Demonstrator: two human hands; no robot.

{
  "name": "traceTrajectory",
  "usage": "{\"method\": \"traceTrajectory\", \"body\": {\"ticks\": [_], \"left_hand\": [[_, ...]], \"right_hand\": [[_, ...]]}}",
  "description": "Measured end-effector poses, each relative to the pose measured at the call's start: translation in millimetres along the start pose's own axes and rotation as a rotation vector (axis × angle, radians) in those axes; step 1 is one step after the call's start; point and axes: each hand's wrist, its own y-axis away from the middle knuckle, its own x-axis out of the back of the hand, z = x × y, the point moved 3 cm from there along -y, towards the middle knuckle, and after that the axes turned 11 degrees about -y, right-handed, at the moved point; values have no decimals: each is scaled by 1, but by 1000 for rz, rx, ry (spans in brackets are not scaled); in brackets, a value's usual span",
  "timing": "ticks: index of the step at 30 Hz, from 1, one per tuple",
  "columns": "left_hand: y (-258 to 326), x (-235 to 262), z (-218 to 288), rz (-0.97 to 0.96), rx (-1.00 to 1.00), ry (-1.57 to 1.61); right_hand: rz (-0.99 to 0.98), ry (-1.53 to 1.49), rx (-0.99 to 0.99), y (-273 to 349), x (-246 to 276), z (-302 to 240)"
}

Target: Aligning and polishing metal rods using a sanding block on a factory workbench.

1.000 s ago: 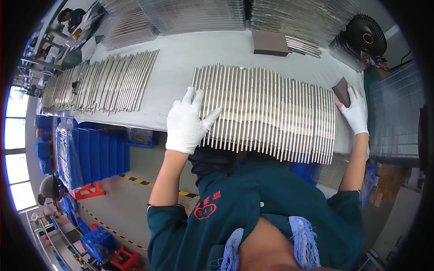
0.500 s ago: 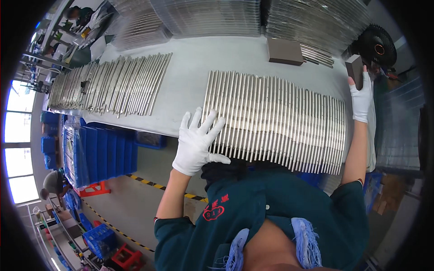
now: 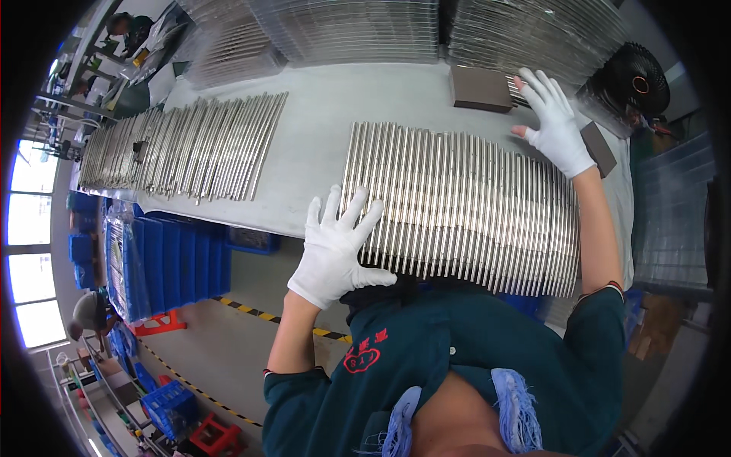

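Note:
A wide row of shiny metal rods [image 3: 464,206] lies side by side on the pale table in front of me. My left hand [image 3: 335,247], in a white glove, rests with fingers spread on the row's left end. Above the far right corner of the row is my right hand [image 3: 556,126], gloved with bare thumb and finger tips, its fingers apart and nothing in them. Just right of its wrist a dark grey block [image 3: 598,148] lies at the table's right side. A larger grey-brown block [image 3: 481,89] sits left of that hand, beside a few rods partly covered by its fingers.
Another row of metal rods [image 3: 186,148] lies on the left of the table [image 3: 320,99]. Stacked clear plastic trays [image 3: 350,30] line the back. A black fan [image 3: 636,82] stands at the far right. Blue crates [image 3: 183,263] are stacked below the table's left side.
My right hand has let go of the dark grey block, leaving it at the table's right side, and has moved left and farther away. My left hand has barely shifted.

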Motion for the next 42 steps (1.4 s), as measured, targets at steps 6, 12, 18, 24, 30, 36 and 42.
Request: {"method": "traceTrajectory", "body": {"ticks": [6, 12, 18, 24, 30, 36, 42], "left_hand": [[-33, -6, 24, 57, -6, 117], [-36, -6, 19, 17, -18, 79], [-16, -9, -17, 8, 93, -39], [-14, -12, -22, 43, 125, -7], [-29, -8, 12, 25, 29, 41], [-36, -6, 29, 24, -42, 106], [-26, -6, 4, 5, 21, -3]], "right_hand": [[-213, -15, 48, -48, -30, -19], [-239, -40, -48, -55, -25, -15], [-124, -215, 41, -16, 8, -34], [-307, -212, -3, 25, 6, -44], [-214, -390, -195, 30, 4, -42], [422, -698, -261, 52, 19, 48], [758, -640, -453, 83, 28, 94]]}}
